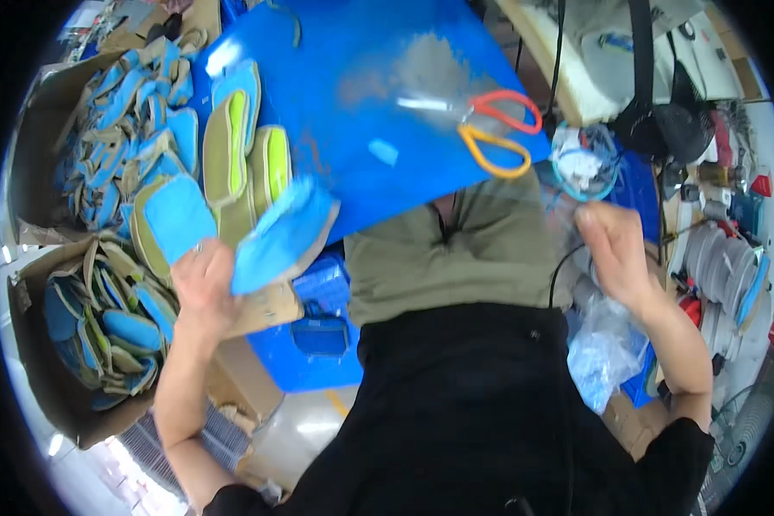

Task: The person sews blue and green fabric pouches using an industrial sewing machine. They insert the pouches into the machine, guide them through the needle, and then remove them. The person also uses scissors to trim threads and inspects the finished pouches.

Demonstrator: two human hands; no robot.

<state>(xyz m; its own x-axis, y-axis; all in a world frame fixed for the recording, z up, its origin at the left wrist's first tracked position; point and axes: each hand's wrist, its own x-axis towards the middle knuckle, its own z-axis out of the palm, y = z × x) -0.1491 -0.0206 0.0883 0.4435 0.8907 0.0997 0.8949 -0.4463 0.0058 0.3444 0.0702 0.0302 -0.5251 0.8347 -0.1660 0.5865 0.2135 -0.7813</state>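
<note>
My left hand [202, 284] is closed on a blue cloth shoe piece [284, 241] with a pale edge, lifted off the table's left corner. Another flat blue-faced shoe piece [178, 217] shows just beyond its fingers; whether it is gripped too, I cannot tell. Beside them lie olive shoe pieces [226, 159] with bright green linings, partly overlapping. My right hand [615, 249] is raised over my right thigh, fingers curled together; anything inside them is hidden. Scissors [490, 129] with one red and one orange handle loop rest on the blue table [335, 112], beyond both hands.
Two cardboard boxes stand at left: the far box [39, 129] heaped with blue and tan pieces, the near box [77, 421] with blue, green and olive ones. A blue scrap [383, 152] lies on the table. At right are a small tub [586, 163] and a clear plastic bag [606, 357].
</note>
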